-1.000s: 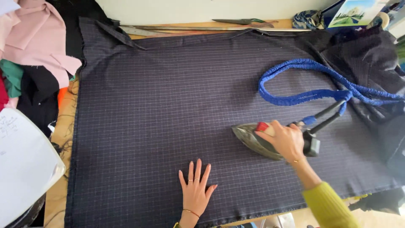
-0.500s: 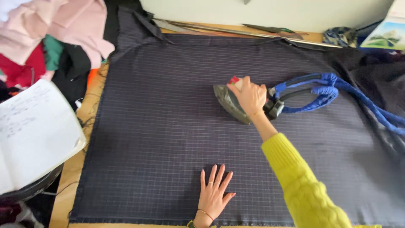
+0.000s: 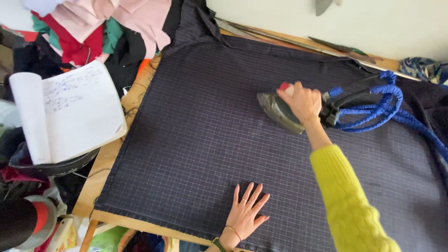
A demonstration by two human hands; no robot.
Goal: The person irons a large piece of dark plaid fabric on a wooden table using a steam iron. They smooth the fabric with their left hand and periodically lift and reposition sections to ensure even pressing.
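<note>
A dark navy checked cloth [image 3: 196,135] lies spread flat over a wooden table. My right hand [image 3: 302,101], in a yellow knitted sleeve, grips the handle of a grey iron [image 3: 276,111] that rests on the cloth's upper middle. A blue braided cord [image 3: 373,109] loops off the iron's back toward the right. My left hand [image 3: 247,214] lies flat with fingers spread on the cloth near the front edge.
An open notebook [image 3: 70,112] rests on a dark round container at the left. Pink, red, green and black fabric pieces [image 3: 98,28] pile at the upper left. Long metal scissors [image 3: 340,46] lie along the back edge by the white wall. The wooden table edge [image 3: 112,154] shows on the left.
My right hand has pushed the iron from the cloth's lower right up toward its upper middle, dragging the blue cord along. My left hand stays pressed flat near the front edge.
</note>
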